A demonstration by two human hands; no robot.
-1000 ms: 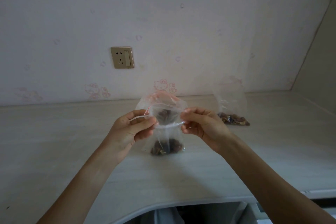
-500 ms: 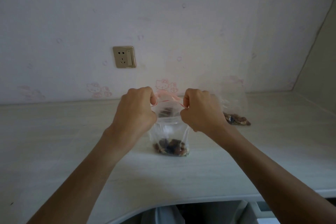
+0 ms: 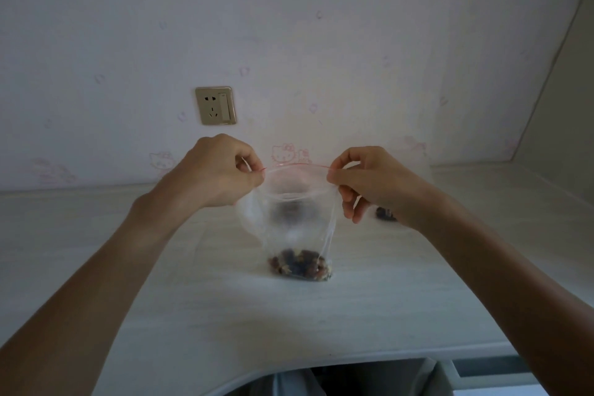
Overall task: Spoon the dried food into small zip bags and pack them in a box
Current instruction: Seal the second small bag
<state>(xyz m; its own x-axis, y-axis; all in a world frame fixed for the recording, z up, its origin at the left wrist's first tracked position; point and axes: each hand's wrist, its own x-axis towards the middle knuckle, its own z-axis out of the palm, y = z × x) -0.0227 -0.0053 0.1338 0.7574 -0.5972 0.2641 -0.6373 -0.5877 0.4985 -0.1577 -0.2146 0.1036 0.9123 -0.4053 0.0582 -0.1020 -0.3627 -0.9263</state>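
Pinching the red-lined zip strip at either end, the left hand point(image 3: 221, 170) and right hand point(image 3: 369, 183) stretch the small zip bag point(image 3: 289, 228) taut — likely to line up the seal for closing. Its dried food point(image 3: 300, 265) sits at the bottom, resting on the bench point(image 3: 160, 315) — weight steadying the bag.

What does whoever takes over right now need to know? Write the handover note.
Left hand pinches the left end of the zip bag top; right hand pinches the right end.
The bag stands on the table, dried food at its bottom.
A second bag with food lies behind the right hand.
Done: this bag holds food.
Left: check the seal, fill more bags, box them. No box or spoon in view.
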